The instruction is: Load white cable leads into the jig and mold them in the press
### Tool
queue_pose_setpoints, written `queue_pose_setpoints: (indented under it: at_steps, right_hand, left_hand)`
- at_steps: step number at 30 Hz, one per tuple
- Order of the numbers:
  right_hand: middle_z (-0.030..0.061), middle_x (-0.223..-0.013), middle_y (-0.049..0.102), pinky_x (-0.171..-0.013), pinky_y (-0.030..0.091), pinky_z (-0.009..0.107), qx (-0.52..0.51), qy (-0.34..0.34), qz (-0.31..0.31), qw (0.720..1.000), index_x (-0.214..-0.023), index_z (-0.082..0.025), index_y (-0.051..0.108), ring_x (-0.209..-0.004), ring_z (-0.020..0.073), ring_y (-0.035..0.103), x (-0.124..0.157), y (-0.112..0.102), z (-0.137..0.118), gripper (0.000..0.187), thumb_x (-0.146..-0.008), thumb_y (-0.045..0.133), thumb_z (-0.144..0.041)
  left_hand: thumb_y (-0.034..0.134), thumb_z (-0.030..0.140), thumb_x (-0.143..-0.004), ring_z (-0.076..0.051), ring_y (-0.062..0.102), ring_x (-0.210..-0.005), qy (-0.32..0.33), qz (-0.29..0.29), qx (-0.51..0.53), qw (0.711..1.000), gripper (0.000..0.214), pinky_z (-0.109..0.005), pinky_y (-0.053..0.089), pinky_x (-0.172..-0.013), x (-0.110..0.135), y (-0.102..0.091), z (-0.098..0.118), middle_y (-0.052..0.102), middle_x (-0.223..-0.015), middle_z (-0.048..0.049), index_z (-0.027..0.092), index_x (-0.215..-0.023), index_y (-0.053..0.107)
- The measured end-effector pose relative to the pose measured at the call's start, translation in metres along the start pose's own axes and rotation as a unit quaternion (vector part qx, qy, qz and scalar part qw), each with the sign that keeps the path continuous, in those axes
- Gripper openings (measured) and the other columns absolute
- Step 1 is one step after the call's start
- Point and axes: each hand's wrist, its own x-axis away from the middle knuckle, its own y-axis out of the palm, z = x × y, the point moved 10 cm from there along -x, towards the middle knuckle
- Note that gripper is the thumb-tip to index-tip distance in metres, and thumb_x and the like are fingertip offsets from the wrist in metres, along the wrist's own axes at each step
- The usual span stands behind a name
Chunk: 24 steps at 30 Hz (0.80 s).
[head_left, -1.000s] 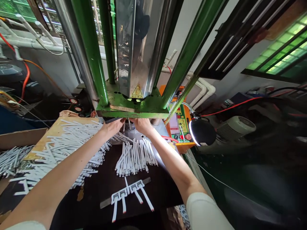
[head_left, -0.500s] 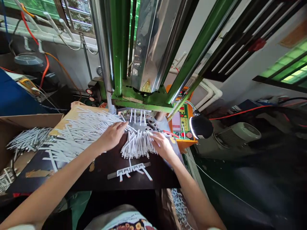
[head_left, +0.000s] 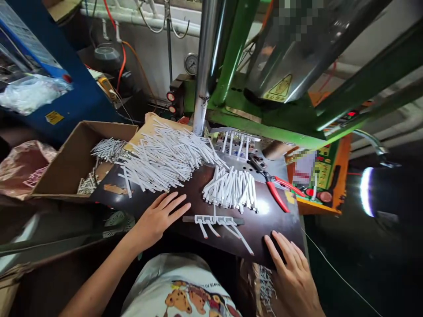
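Note:
My left hand [head_left: 161, 216] lies open at the near edge of the dark table [head_left: 158, 200], fingers spread, holding nothing. My right hand [head_left: 291, 264] is open over the table's right front edge, fingers stretched and empty. Between and beyond the hands is a bunch of short white strips [head_left: 229, 188], laid side by side. Just in front of it, a metal bar [head_left: 213, 220] carries a white moulded piece with several strips hanging off it, some with reddish tips. Red-handled pliers [head_left: 277, 198] rest to the right of the bunch. A large heap of white strips [head_left: 165, 158] spreads at the back left.
A green press [head_left: 264, 121] with steel columns stands behind the table, white strips lying at its mould [head_left: 236, 145]. An orange control box [head_left: 333, 193] and a lit lamp [head_left: 366, 191] are on the right. A cardboard box [head_left: 76, 154] holding more strips stands left.
Both hands have left the bunch of white strips and drawn back toward the table's near edge, fingers now spread. The view has turned left, bringing the cardboard box and blue machine further in.

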Motion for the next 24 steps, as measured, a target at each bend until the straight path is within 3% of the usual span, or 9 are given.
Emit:
queue_pose_setpoints:
  at_steps: [6,9,16,24]
  right_hand:
    - [0.0154,-0.137,0.059,-0.106,0.043,0.049,0.010,0.002,0.020,1.000,-0.159,-0.023,0.023,-0.122,0.0291,0.060,-0.0048,-0.0032,-0.0025,0.067,-0.094,0.035,-0.013]
    - [0.0165,-0.138,0.058,-0.107,0.043,0.051,-0.001,0.012,0.028,1.000,-0.158,-0.021,0.027,-0.122,0.0305,0.059,-0.0021,-0.0019,-0.0018,0.065,-0.094,0.037,-0.018]
    - [0.0100,-0.144,0.055,-0.112,0.040,0.050,-0.061,0.050,0.042,0.996,-0.154,-0.027,0.037,-0.126,0.0286,0.057,0.0044,0.0022,0.0050,0.060,-0.094,0.044,-0.029]
    - [0.0100,-0.145,0.055,-0.111,0.041,0.051,-0.067,0.055,0.041,0.995,-0.153,-0.026,0.040,-0.127,0.0292,0.056,0.0039,0.0012,0.0046,0.057,-0.095,0.043,-0.029]
  left_hand:
    - [0.044,0.013,-0.097,-0.022,0.044,-0.140,0.030,0.098,-0.056,0.993,0.050,-0.041,0.027,-0.123,0.0103,-0.0001,-0.0021,0.046,-0.153,-0.0076,0.021,-0.146,0.047]
    - [0.044,0.010,-0.096,-0.022,0.047,-0.138,0.042,0.114,-0.051,0.991,0.048,-0.041,0.027,-0.123,0.0107,-0.0026,0.0000,0.050,-0.150,-0.0087,0.019,-0.143,0.052]
    - [0.042,0.008,-0.096,-0.022,0.048,-0.137,0.041,0.120,-0.042,0.991,0.047,-0.041,0.027,-0.123,0.0114,-0.0067,0.0009,0.052,-0.148,-0.0098,0.017,-0.141,0.053]
    - [0.043,0.008,-0.096,-0.022,0.049,-0.137,0.042,0.132,-0.044,0.989,0.046,-0.040,0.029,-0.122,0.0097,-0.0096,0.0011,0.054,-0.146,-0.0108,0.017,-0.139,0.055]
